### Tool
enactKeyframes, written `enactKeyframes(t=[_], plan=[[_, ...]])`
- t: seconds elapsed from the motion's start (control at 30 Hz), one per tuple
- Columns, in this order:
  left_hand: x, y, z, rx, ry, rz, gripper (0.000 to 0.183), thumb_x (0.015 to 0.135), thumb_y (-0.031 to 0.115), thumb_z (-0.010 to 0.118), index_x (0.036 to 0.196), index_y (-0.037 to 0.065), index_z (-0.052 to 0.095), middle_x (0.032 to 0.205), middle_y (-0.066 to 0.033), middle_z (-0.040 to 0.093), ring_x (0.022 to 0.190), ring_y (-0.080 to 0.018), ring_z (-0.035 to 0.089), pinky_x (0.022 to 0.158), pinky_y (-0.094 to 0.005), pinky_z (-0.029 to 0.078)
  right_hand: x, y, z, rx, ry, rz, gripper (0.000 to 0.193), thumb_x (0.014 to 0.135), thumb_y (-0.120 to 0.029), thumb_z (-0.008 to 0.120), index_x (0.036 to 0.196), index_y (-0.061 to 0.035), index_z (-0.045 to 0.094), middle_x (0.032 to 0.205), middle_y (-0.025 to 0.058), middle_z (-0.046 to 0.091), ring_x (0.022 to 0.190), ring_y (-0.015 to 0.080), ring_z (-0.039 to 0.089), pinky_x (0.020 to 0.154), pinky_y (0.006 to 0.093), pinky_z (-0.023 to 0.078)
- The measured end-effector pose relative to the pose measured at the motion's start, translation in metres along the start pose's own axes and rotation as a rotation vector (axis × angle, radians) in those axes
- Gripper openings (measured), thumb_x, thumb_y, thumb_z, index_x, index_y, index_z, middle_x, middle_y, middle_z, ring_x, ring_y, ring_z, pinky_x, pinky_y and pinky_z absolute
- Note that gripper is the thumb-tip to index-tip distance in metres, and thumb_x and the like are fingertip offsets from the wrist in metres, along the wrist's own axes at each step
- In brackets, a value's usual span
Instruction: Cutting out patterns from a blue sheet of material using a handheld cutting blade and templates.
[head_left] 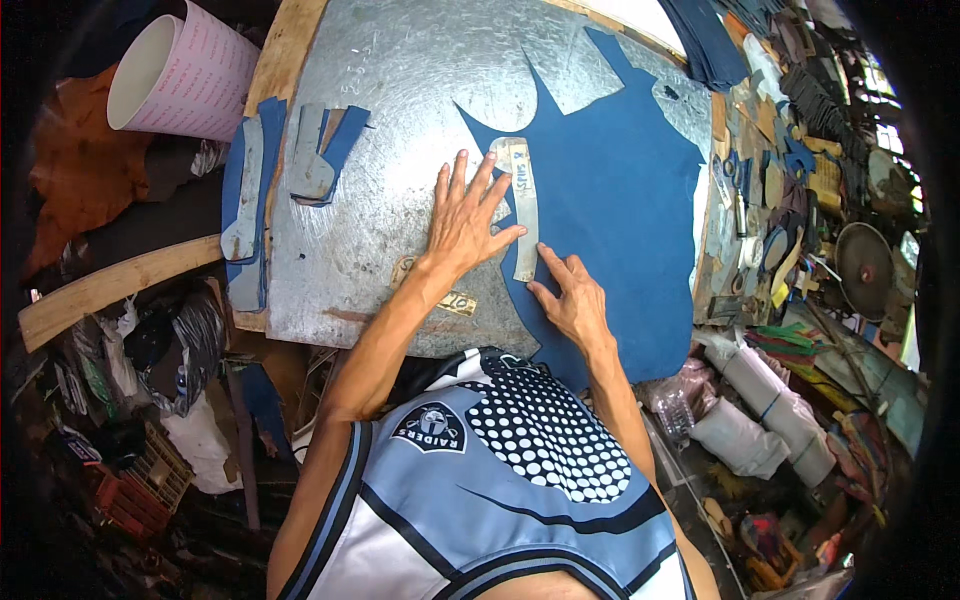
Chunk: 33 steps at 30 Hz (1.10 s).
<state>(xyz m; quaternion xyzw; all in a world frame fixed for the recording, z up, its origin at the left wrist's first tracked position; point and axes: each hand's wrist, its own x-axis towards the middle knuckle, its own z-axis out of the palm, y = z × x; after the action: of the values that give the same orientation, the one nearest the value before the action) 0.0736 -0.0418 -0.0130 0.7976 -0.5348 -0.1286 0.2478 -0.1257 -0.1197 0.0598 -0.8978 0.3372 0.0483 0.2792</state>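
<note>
A large sheet of blue leather [620, 200] with a jagged, cut-out left edge lies over the right part of a metal-topped table. On it rests a narrow, curved grey template [526, 205] with handwriting, running along that left edge. My left hand [465, 222] is spread, its fingers reaching the template's upper left side and its thumb touching the middle. At the template's lower end is my right hand [575, 300], index finger and thumb stretched out and apart, the other fingers partly curled. No tool shows in either hand. Another small marked template [457, 303] lies beside my left wrist.
Blue pieces with grey templates [318, 160] lie on the table's left, and more [245, 205] at its edge. A white-and-pink bucket [185, 80] stands beyond. Scissors [731, 163] and clutter fill the right side. Wrapped rolls [770, 400] lie at the lower right.
</note>
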Motion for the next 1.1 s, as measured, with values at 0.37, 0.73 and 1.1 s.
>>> enactKeyframes(t=[0.37,0.73,1.1], plan=[[0.0013,-0.0015,-0.0003,-0.053,0.005,0.012,0.077,0.077,0.055,0.071,0.139,0.013,0.053,0.154,-0.0128,0.036,0.146,-0.0429,0.018,0.119,-0.0576,0.011,-0.0025,-0.0053,0.0006,-0.035,-0.006,0.000,0.056,0.080,-0.025,0.078,0.131,-0.0122,0.061,0.088,0.0108,0.058,0.073,0.0273,0.062,0.064,0.0388,0.052],[0.0013,-0.0031,0.0008,-0.081,0.037,0.004,0.080,0.074,0.055,0.076,0.137,0.010,0.055,0.154,-0.0134,0.036,0.146,-0.0430,0.018,0.118,-0.0573,0.015,0.0019,-0.0040,0.0014,0.022,0.034,-0.006,0.054,0.081,-0.024,0.077,0.131,-0.0131,0.062,0.086,0.0112,0.059,0.070,0.0259,0.060,0.063,0.0384,0.050],[0.0033,-0.0034,0.0034,-0.088,0.037,-0.007,0.082,0.074,0.055,0.076,0.136,0.006,0.055,0.154,-0.0153,0.036,0.146,-0.0428,0.017,0.119,-0.0562,0.013,0.0024,-0.0039,-0.0015,0.006,-0.018,0.058,0.055,0.083,-0.026,0.075,0.134,-0.0155,0.059,0.088,0.0123,0.058,0.071,0.0276,0.061,0.064,0.0403,0.051]])
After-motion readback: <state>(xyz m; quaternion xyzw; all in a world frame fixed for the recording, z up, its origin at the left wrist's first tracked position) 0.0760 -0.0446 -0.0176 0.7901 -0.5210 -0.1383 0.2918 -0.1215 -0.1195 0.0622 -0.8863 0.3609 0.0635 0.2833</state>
